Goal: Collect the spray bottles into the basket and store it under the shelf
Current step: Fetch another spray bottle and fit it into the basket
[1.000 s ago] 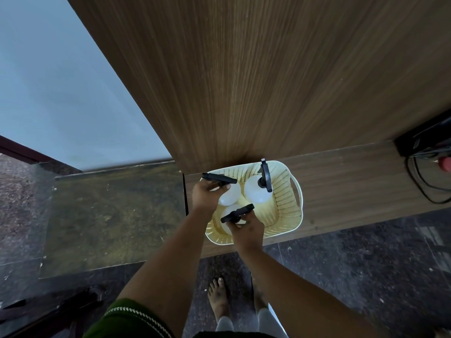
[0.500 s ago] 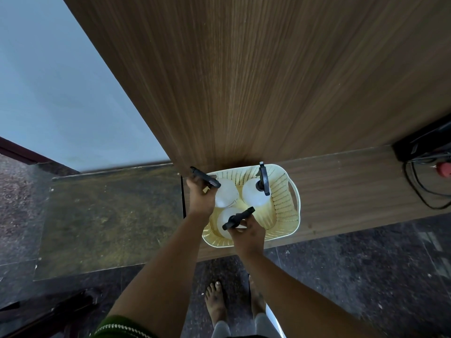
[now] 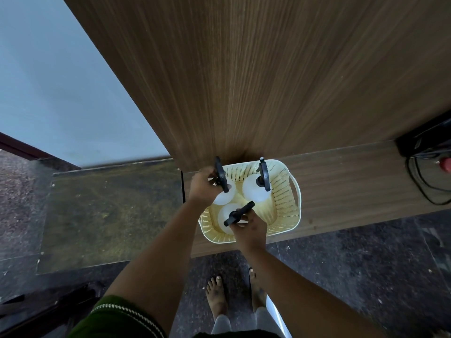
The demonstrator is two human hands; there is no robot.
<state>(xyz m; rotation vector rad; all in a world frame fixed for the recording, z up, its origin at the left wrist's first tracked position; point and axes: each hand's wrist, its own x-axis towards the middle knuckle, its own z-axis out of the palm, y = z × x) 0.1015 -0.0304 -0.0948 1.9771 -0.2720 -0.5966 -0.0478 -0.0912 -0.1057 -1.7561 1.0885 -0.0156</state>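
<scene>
A cream perforated basket (image 3: 284,198) rests on a low wooden ledge (image 3: 346,176) at the foot of a tall wooden panel. Three white spray bottles with black trigger heads stand inside it. My left hand (image 3: 203,185) grips the black head of the left bottle (image 3: 225,195), turning it. My right hand (image 3: 249,228) holds the neck of the front bottle (image 3: 225,215), its trigger pointing up and to the right. The back bottle (image 3: 255,190) stands free, untouched.
A greenish glass tabletop (image 3: 107,215) lies to the left of the ledge. Black cables and a dark box (image 3: 424,167) sit at the ledge's right end. Dark speckled floor (image 3: 366,276) is below, with my bare feet (image 3: 217,298) on it.
My left hand has rotated the left bottle's trigger head from pointing right to pointing away. The view has shifted slightly; the basket and right hand stay put.
</scene>
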